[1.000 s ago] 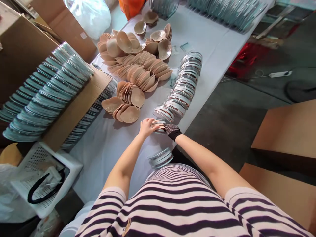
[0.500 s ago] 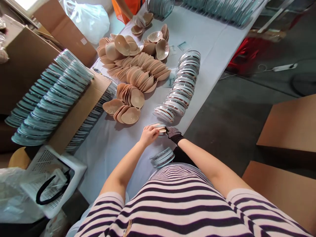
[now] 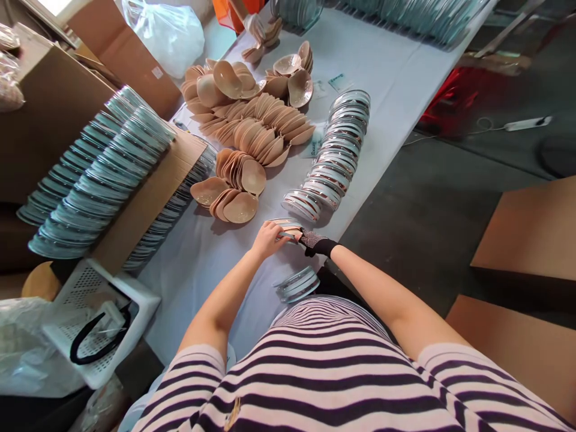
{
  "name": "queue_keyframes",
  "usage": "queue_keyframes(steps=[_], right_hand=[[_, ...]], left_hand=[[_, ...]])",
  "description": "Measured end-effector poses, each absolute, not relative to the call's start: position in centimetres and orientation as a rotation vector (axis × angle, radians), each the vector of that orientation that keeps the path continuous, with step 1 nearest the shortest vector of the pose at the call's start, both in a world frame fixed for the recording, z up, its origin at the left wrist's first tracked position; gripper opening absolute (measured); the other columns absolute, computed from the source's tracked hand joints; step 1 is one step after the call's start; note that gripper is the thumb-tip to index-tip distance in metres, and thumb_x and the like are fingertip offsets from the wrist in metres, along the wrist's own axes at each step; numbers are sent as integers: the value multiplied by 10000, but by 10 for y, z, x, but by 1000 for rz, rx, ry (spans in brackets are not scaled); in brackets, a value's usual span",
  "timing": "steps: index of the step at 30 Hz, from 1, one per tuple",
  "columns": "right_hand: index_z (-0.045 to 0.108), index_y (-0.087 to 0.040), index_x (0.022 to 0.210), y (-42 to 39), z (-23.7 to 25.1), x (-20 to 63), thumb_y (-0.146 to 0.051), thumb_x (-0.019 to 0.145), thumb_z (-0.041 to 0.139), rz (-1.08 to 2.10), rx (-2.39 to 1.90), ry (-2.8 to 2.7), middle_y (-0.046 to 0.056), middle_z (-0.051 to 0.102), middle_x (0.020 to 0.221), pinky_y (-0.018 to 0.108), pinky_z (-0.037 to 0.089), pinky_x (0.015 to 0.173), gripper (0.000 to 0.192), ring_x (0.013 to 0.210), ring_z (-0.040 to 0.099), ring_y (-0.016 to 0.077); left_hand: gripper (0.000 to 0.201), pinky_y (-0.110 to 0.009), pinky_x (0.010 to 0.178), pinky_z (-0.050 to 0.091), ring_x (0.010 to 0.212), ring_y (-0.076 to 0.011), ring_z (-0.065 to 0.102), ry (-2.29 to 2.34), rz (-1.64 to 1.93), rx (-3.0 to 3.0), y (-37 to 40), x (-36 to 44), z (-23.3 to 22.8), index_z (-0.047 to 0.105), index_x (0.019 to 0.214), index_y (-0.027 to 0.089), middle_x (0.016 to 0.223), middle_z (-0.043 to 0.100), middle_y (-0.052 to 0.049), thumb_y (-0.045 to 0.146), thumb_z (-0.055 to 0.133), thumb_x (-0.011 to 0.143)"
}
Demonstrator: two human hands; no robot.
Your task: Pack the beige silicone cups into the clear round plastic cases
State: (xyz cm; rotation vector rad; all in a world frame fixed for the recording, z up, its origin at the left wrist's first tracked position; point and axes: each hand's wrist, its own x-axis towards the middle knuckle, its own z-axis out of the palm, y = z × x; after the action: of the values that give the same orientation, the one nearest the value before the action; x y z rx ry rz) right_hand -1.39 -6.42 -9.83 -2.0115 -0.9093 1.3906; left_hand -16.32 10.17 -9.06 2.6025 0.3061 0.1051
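Observation:
My bare left hand (image 3: 269, 239) is closed on the left side of a clear plastic case (image 3: 288, 222) with a beige piece showing inside. My right hand (image 3: 315, 241), in a dark dotted glove, grips the same case at its right end, fingers partly hidden. Just below, close to my body, a few clear cases (image 3: 297, 284) lie stacked on their side. Beyond my hands a long curved row of filled clear cases (image 3: 335, 162) reaches up the table. To the left lie beige cup-shaped pads (image 3: 240, 207) in small stacks, with a larger heap of cups (image 3: 256, 135) behind.
Nested clear shells (image 3: 103, 174) lean on a cardboard box at left. A white basket (image 3: 146, 300) stands at the table's left edge. At the far end a co-worker's gloved hand (image 3: 254, 27) holds beige cups. Cardboard boxes (image 3: 526, 234) stand on the floor at right.
Both my hands stay on the case, with slight shifts of the fingers. The co-worker's hand has tilted the cups it holds. The whole view has moved a little.

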Motion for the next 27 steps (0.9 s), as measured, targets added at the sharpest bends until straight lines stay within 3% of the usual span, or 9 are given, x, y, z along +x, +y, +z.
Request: queue_keyframes(steps=[2, 5, 7, 12, 14, 18, 20, 24, 27], right_hand=[[570, -199, 1323, -64, -98, -15, -501, 899, 642, 1477, -1936, -872, 84, 734, 871, 260, 558, 595, 525, 631, 684, 184], [462, -143, 1442, -70, -98, -16, -526, 1030, 335, 1614, -1814, -717, 49, 677, 676, 267, 550, 582, 576, 579, 661, 185], [424, -146, 1484, -74, -100, -18, -563, 1037, 239, 1611, -1820, -663, 60, 695, 718, 280, 567, 621, 638, 619, 682, 192], [558, -238, 1403, -70, -111, -20, -526, 825, 713, 1518, -1918, -786, 119, 717, 1161, 310, 580, 794, 664, 838, 727, 227], [590, -264, 1365, -67, -113, -20, -441, 780, 772, 1496, -1909, -782, 100, 697, 1227, 291, 572, 820, 637, 879, 727, 219], [549, -237, 1357, -66, -116, -24, -477, 959, 515, 1457, -1920, -628, 71, 730, 1055, 237, 548, 571, 466, 589, 676, 136], [578, -209, 1252, -70, -119, -26, -474, 961, 510, 1394, -1959, -534, 46, 722, 915, 207, 490, 464, 399, 486, 609, 106], [604, -194, 960, -81, -126, -24, -432, 877, 658, 1416, -1913, -447, -18, 636, 666, 171, 427, 401, 257, 438, 549, 90], [606, -181, 932, -87, -127, -23, -422, 885, 640, 1596, -1784, -533, -4, 637, 655, 167, 437, 419, 247, 462, 577, 98]], left_hand=[[205, -461, 928, 507, 972, -266, 607, 370, 203, 2572, 100, -164, -95, 630, 799, 234, 902, 659, -82, 417, 718, 832], [191, -506, 1039, 462, 1177, -296, 576, 433, 296, 2515, 96, -167, -101, 628, 838, 230, 1132, 652, -115, 406, 703, 842], [158, -521, 1089, 433, 1270, -290, 553, 410, 253, 2479, 93, -169, -102, 622, 886, 229, 1284, 622, -121, 383, 653, 880], [120, -569, 1183, 307, 1376, -269, 505, 376, 71, 2491, 85, -170, -97, 621, 958, 233, 1359, 635, -94, 340, 583, 918], [144, -550, 1206, 271, 1398, -265, 484, 376, 31, 2523, 83, -172, -94, 638, 978, 235, 1367, 636, -91, 353, 603, 904], [522, -524, 1178, 311, 1459, -324, 389, 378, -39, 2567, 83, -177, -89, 628, 1223, 230, 1538, 467, -146, 429, 776, 764], [663, -532, 1146, 336, 1460, -353, 373, 392, -97, 2582, 83, -180, -87, 591, 1331, 262, 1585, 394, -151, 441, 809, 731], [575, -596, 1175, 228, 1473, -377, 332, 277, -176, 2617, 78, -184, -86, 636, 1304, 345, 1560, 445, -97, 474, 783, 764], [512, -601, 1179, 203, 1452, -389, 357, 221, -137, 2617, 72, -187, -90, 705, 1193, 324, 1503, 516, -96, 537, 793, 736]])
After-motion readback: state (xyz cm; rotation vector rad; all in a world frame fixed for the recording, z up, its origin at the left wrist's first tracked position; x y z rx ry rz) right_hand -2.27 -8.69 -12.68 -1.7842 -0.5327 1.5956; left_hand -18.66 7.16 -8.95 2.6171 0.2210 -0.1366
